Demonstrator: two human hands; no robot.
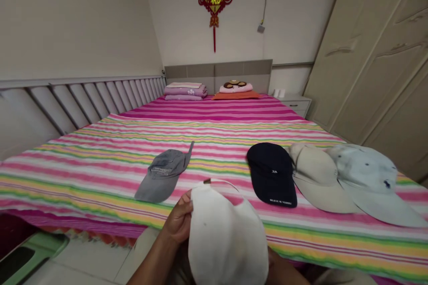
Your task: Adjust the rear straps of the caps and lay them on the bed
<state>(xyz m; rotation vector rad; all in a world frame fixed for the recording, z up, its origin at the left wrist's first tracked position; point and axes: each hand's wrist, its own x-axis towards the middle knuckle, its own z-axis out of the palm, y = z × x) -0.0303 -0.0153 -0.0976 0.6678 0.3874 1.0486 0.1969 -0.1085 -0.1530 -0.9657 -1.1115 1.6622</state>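
I hold a white cap (224, 236) in front of me, just before the near edge of the bed. My left hand (179, 221) grips its left edge, thumb on top, fingers closed. My right hand (272, 260) is almost wholly hidden behind the cap's right side; its fingers do not show. A thin strap loop arches over the cap's top. On the striped bedspread (214, 136) beyond lie a grey cap (163, 176) to the left and a navy cap (273, 173), a beige cap (316, 178) and a pale blue cap (366, 178) to the right.
Folded purple bedding (185, 91) and an orange pillow with a pink plush (236, 91) lie at the headboard. A white nightstand (297, 102) and wardrobe doors (377, 62) stand on the right. A green object (30, 256) is on the floor at lower left.
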